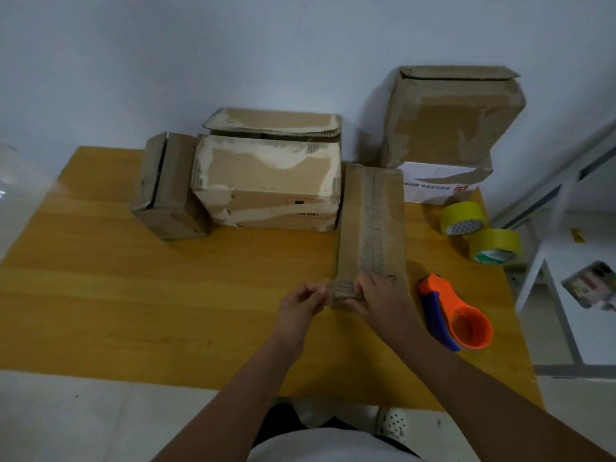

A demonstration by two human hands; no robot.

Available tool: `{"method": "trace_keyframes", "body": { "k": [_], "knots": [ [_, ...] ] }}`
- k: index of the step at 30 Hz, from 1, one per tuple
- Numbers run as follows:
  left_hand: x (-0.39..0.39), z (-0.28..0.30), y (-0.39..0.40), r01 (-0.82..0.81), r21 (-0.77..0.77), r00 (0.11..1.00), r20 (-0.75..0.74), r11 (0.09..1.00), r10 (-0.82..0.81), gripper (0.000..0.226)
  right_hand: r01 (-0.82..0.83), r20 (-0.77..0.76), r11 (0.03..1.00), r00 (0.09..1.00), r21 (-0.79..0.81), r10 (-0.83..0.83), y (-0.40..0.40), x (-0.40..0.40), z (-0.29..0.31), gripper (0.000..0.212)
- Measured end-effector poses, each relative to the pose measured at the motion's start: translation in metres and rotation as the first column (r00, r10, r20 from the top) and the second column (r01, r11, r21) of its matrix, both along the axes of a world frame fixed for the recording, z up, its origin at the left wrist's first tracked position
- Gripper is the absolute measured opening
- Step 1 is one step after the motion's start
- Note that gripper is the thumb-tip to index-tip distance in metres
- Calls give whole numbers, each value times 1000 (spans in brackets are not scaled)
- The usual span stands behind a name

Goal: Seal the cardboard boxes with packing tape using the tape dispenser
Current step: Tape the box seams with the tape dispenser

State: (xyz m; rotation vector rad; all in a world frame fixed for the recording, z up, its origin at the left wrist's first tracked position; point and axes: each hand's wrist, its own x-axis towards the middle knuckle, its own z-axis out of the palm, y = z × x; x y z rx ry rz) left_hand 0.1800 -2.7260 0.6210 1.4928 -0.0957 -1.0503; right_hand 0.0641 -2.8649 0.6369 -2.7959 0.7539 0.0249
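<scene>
Hands at the near end of a long narrow cardboard box (371, 225) that lies flat on the yellow wooden table (133, 295), its length running away from the person. Right hand (380, 300) rests on the box's near end, fingers (361, 288) curled over the top edge and thumb low against the end face; it holds the box. Left hand (301, 303) sits just left of the same end, fingertips (318, 291) pinched together narrowly; a faint clear film seems to run from them to the box, but blur prevents telling whether it is tape. A ribbed strip runs along the middle of the box top, away from the fingers.

Orange and blue tape dispenser (456, 315) lies on the table just right of the right hand, not touched. Beyond it, farther right of the fingers, two yellow tape rolls (480, 231) sit side by side, touching.

Far side of the table from the fingers: a small box (168, 191) at left with a gap in its top, a larger worn box (270, 181) beside it with one flap raised, and at the far right a tilted box (450, 121) resting on a white box (433, 185).
</scene>
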Motion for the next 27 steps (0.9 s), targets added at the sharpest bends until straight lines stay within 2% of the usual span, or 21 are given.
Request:
{"method": "trace_keyframes", "body": {
  "k": [5, 10, 14, 20, 27],
  "knots": [
    [-6, -3, -7, -79, 10, 995, 55, 997, 78, 18, -50, 13, 997, 999, -57, 51, 0, -5, -2, 25],
    [-1, 0, -10, -26, 5, 999, 37, 1000, 26, 16, -64, 51, 974, 996, -218, 77, 0, -14, -4, 55],
    [0, -4, -10, -42, 9, 998, 45, 999, 42, 15, -151, -32, 955, 988, -257, 148, 0, -19, -16, 63],
    [-4, -16, -17, -104, -24, 990, 98, 994, 105, 18, -147, -19, 957, 989, -251, 147, -3, -21, -26, 73],
    [-14, -28, -28, -47, 17, 965, 258, 999, 41, 15, -126, 1, 964, 991, -235, 130, -4, -20, -32, 75]
  ]
}}
